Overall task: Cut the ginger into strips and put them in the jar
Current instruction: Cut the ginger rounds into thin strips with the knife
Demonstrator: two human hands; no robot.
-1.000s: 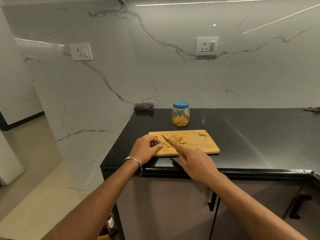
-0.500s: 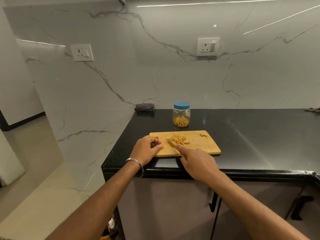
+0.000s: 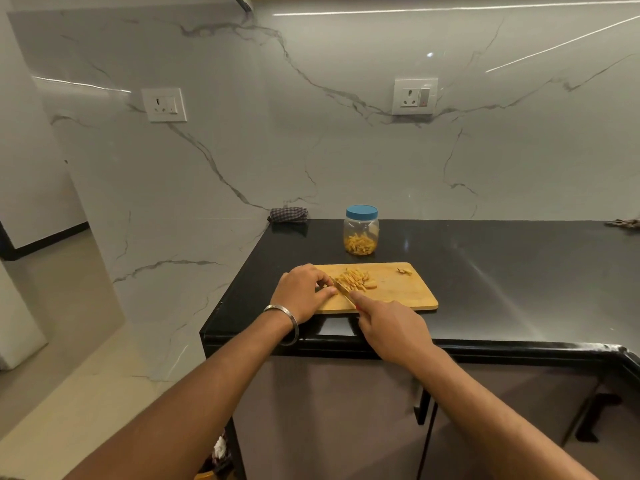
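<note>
Yellow ginger strips (image 3: 354, 279) lie just beyond the knife-gripping right hand (image 3: 393, 329) and curled left hand (image 3: 302, 293).

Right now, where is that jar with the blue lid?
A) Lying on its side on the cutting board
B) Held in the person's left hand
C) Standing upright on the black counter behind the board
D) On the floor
C: the jar stands upright, lid on, on the black counter just behind the cutting board, with ginger strips showing inside.

home kitchen for sure | black stone countertop (image 3: 485, 271) over cabinet doors (image 3: 329, 427) | marble-look wall (image 3: 311, 150) with wall sockets (image 3: 415, 96) | wooden cutting board (image 3: 398, 292) near the countertop's front edge
</note>
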